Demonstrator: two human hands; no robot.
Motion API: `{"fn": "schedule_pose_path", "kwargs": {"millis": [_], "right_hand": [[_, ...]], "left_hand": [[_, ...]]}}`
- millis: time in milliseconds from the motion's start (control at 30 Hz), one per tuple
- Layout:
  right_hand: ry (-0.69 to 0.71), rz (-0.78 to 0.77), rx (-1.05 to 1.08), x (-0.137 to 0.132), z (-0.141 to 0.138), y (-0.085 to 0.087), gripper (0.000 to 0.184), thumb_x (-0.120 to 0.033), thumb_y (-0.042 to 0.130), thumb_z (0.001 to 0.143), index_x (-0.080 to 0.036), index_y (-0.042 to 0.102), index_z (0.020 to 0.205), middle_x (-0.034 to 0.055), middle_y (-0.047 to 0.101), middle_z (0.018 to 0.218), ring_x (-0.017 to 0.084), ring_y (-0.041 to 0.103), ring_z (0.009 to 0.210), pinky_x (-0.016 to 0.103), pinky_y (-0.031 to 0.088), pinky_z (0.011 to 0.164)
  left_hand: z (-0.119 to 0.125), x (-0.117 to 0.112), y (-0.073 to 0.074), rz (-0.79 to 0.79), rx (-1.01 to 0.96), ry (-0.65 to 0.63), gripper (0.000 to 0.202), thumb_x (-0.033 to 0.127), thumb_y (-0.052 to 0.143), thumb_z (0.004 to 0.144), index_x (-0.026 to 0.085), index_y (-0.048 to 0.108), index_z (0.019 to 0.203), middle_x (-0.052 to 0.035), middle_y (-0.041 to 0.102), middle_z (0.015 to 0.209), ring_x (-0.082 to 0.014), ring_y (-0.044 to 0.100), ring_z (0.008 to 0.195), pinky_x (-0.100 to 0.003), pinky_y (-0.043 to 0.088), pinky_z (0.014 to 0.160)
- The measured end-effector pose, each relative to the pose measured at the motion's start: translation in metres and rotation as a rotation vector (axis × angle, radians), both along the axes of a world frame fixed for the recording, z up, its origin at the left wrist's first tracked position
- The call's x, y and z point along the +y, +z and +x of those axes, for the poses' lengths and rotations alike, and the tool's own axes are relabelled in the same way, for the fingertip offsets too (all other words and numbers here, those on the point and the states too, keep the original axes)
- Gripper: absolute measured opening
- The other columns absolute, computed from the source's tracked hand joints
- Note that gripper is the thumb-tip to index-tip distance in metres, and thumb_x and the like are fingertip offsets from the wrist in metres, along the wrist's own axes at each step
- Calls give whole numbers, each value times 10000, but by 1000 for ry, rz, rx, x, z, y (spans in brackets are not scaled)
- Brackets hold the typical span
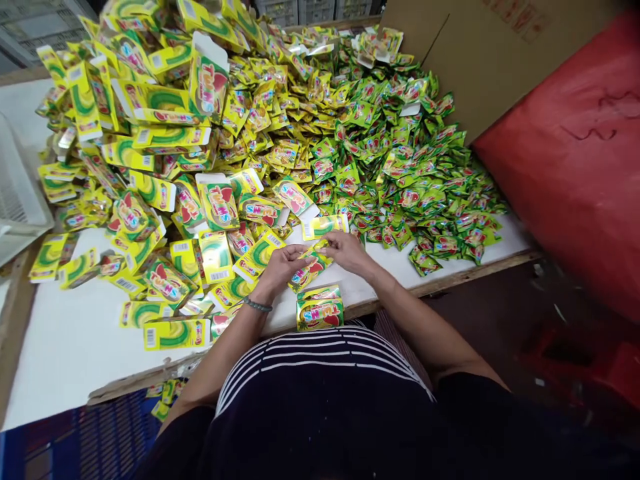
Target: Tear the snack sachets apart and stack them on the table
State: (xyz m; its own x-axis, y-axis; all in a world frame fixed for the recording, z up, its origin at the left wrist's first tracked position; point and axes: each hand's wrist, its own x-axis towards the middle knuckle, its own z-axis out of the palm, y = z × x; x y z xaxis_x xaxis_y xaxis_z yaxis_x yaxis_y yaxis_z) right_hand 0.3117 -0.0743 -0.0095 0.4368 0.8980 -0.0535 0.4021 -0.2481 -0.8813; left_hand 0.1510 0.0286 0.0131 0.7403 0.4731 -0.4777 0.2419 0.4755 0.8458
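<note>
Near the table's front edge, my left hand and my right hand meet over a small yellow-green candy box. The fingers of both hands are closed at its upper end, left and right. Just below, two similar boxes lie at the edge, the nearer one a printed candy box. A yellow box rests right behind my hands. Many flat-sided boxes are heaped to the left. Behind them lie yellow sachets, with green sachets piled to the right.
A white plastic basket stands at the left edge. Below the table is a blue crate holding a few packets. A brown carton and a large red wrapped surface border the right side. Grey crates stand behind.
</note>
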Motion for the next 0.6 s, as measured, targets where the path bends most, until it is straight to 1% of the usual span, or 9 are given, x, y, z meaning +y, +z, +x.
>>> {"fn": "schedule_pose_path", "kwargs": {"millis": [100,133,200,300,367,400,467,533,600], "right_hand": [[-132,42,14,-11,-6,-5,279,-430,593,815,-192,657,945,16,621,744,161,557,661,293,462,635],[-177,42,-38,-19,-4,-6,304,-431,557,843,-187,649,1000,39,650,803,178,587,709,311,487,675],[-239,-5,-271,-37,5,-9,332,-404,523,868,-170,644,1069,108,681,981,229,620,867,366,502,796],[-105,-145,-628,-59,20,-12,406,-280,525,848,-116,603,1211,188,604,1287,315,550,1142,450,423,982],[-21,-193,-710,-65,26,-13,432,-198,487,840,-106,585,1251,191,585,1332,329,535,1171,477,387,1008],[-23,-188,-705,-66,27,-14,420,-182,468,844,-116,597,1237,185,615,1292,325,550,1142,482,389,995],[-123,-121,-605,-64,28,-12,353,-222,464,858,-152,641,1155,161,682,1147,309,582,1041,467,416,933],[-240,-31,-366,-58,25,-8,286,-338,500,865,-187,669,1039,117,698,978,273,593,897,415,451,816],[-265,33,-47,-50,19,-2,292,-466,550,838,-204,664,900,59,652,809,211,554,742,350,440,691]], "left_hand": [[1,1,-1,-17,24,48,482,324,907,472,122,686,849,-16,717,689,-106,623,572,-216,465,553],[1,0,-2,-20,25,67,493,328,906,470,123,687,862,-18,719,701,-111,630,582,-220,472,562],[3,-1,-4,-15,21,101,517,336,906,463,124,683,879,-10,712,686,-109,626,574,-221,471,563],[7,-4,-8,-11,-1,121,524,349,902,462,123,672,875,9,687,636,-98,604,550,-212,454,551],[8,-5,-9,-12,-15,132,516,345,899,471,121,665,872,15,680,630,-94,601,553,-207,447,554],[8,-6,-9,-5,-18,137,512,340,897,480,119,663,877,16,678,631,-92,600,555,-204,442,555],[6,-6,-10,21,-9,143,499,331,890,502,119,661,891,21,667,621,-90,591,547,-201,426,544],[3,-6,-10,52,-1,130,475,328,881,525,121,660,892,27,651,603,-88,577,540,-200,411,535],[1,-7,-9,72,-3,105,457,338,873,539,122,659,881,31,639,591,-83,557,528,-199,398,529]]}}
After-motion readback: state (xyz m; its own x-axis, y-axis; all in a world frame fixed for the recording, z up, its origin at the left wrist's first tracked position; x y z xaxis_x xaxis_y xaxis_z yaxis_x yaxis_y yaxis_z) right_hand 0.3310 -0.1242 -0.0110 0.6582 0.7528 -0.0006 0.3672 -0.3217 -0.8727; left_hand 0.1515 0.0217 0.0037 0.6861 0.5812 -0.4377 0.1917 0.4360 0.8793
